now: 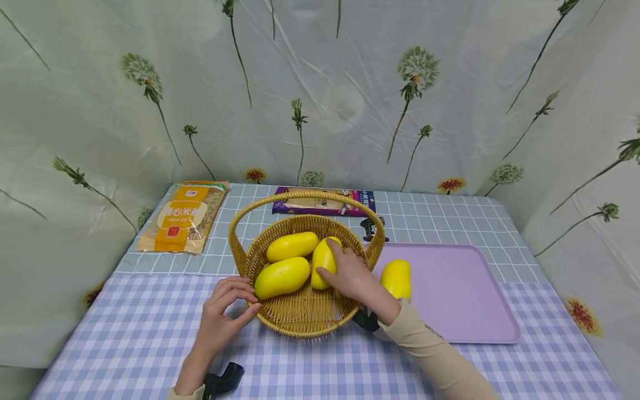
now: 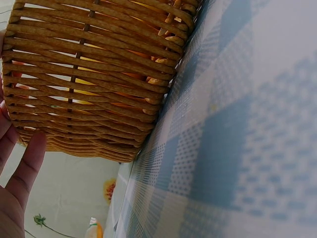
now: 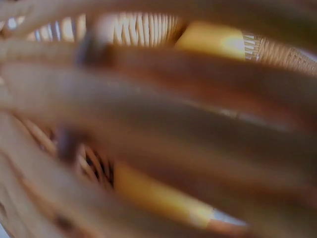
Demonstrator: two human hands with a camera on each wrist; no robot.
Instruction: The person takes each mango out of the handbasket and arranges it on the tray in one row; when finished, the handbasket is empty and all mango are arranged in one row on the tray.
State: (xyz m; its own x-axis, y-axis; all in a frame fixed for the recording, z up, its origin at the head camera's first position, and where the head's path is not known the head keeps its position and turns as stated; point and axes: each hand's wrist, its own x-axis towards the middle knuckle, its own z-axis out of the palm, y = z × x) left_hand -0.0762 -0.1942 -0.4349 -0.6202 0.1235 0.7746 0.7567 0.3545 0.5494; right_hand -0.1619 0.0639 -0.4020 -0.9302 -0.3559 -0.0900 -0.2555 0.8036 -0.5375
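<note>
A round wicker basket (image 1: 310, 328) with a tall arched handle stands on the checked cloth. Inside it, two yellow mangoes (image 1: 282, 278) lie on the left side. My right hand (image 1: 352, 272) reaches in under the handle and grips a third mango (image 1: 325, 258) by its top and side. At the basket's left rim is my left hand (image 1: 227, 303), its thumb outside the weave and its fingers over the edge, as the left wrist view also shows. Blurred weave fills the right wrist view, with yellow mango (image 3: 210, 39) showing through the gaps.
Right of the basket lies a lilac tray (image 1: 460, 294) with another mango (image 1: 396, 278) on it, partly behind my right forearm. An orange food packet (image 1: 184, 216) lies back left, a purple packet (image 1: 325, 203) behind the basket, and a small black item (image 1: 372, 229) beside the handle.
</note>
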